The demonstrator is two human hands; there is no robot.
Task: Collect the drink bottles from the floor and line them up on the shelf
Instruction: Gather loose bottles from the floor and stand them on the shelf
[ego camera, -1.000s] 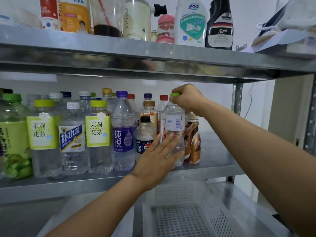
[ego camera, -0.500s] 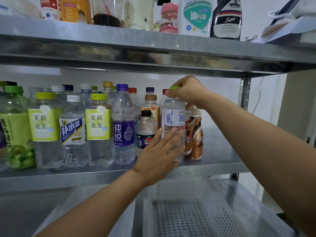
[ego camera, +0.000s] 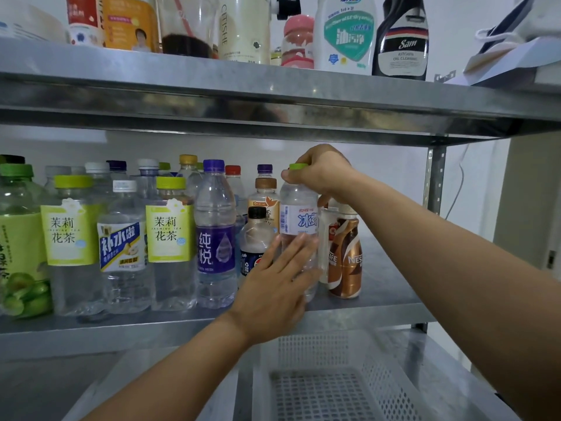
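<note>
From the head camera, the water bottle stood upright on the middle shelf, in the front row between a small black-capped bottle and a brown coffee bottle, close to both. The right hand curled over its green cap and neck, gripping from above. The left hand lay with fingers straight and together, pressed flat against the bottle's lower body. A white basket sat on the level below
</note>
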